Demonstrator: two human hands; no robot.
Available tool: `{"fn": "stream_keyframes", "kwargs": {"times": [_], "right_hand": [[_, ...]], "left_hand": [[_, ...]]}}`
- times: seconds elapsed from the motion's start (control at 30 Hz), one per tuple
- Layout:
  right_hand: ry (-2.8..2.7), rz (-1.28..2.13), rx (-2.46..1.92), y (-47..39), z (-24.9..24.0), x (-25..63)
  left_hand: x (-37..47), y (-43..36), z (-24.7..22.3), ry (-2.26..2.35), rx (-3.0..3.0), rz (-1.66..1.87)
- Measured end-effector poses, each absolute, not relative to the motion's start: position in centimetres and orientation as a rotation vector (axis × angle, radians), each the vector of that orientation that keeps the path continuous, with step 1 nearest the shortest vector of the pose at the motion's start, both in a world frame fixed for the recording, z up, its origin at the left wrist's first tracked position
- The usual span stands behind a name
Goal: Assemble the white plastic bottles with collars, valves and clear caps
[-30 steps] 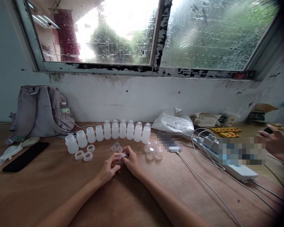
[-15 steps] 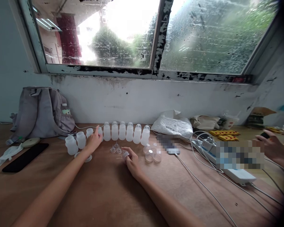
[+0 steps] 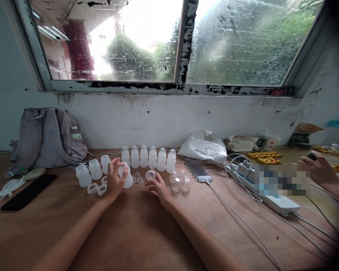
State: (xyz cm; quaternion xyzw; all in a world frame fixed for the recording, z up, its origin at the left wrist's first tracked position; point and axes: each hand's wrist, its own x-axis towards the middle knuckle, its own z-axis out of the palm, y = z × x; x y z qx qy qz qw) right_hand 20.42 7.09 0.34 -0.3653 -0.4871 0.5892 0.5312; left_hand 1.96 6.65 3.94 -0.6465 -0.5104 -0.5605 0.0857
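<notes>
My left hand (image 3: pixel 116 180) is closed round an uncapped, frosted white bottle (image 3: pixel 127 177), which tilts slightly above the table. Just right of it, my right hand (image 3: pixel 157 186) pinches a white ring (image 3: pixel 150 175) with a clear nipple-like part that is hard to make out. Behind both hands stands a row of several capped bottles (image 3: pixel 144 157). Several open bottles (image 3: pixel 95 169) are at the left, with loose white rings (image 3: pixel 92 188) in front. Small clear nipples (image 3: pixel 137 178) lie between my hands. Clear domed caps (image 3: pixel 176 185) rest right of my right hand.
A grey backpack (image 3: pixel 46 135) and a black phone-like slab (image 3: pixel 29 192) are at the left. To the right are a silver bag (image 3: pixel 203 147), a power strip (image 3: pixel 281 205) and white cables. Another person's hand (image 3: pixel 318 165) holds a small dark object at the far right.
My left hand has taken hold of an open bottle and brought it nearer. My right hand has raised and turned the ring. The view has shifted slightly.
</notes>
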Motion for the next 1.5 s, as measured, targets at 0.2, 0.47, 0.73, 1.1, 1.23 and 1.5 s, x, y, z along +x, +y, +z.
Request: {"fn": "stream_keyframes", "kwargs": {"times": [0.2, 0.47, 0.73, 1.1, 1.23, 1.5], "right_hand": [[-1.031, 1.512, -0.762, 6.6, 1.0, 20.3], [-1.057, 1.254, -0.805, 6.0, 1.8, 20.1], [-0.937, 1.486, -0.597, 5.5, 2.2, 19.6], [-1.184, 1.525, -0.616, 5.3, 3.2, 20.1], [-1.214, 1.575, -0.597, 5.6, 3.5, 20.6], [-1.355, 1.358, -0.824, 6.6, 3.2, 21.3]], "left_hand": [[5.2, 2.5, 1.3, -1.510, -2.356, -1.707], [5.5, 3.0, -0.8, -1.727, -2.617, -2.111], [5.1, 2.1, 0.9, -1.821, -2.661, -1.843], [4.7, 2.0, 2.0, -2.090, -2.817, -2.190], [4.6, 1.8, 2.1, -2.225, -2.898, -2.307], [4.5, 1.6, 2.2, -2.242, -3.031, -2.286]]}}
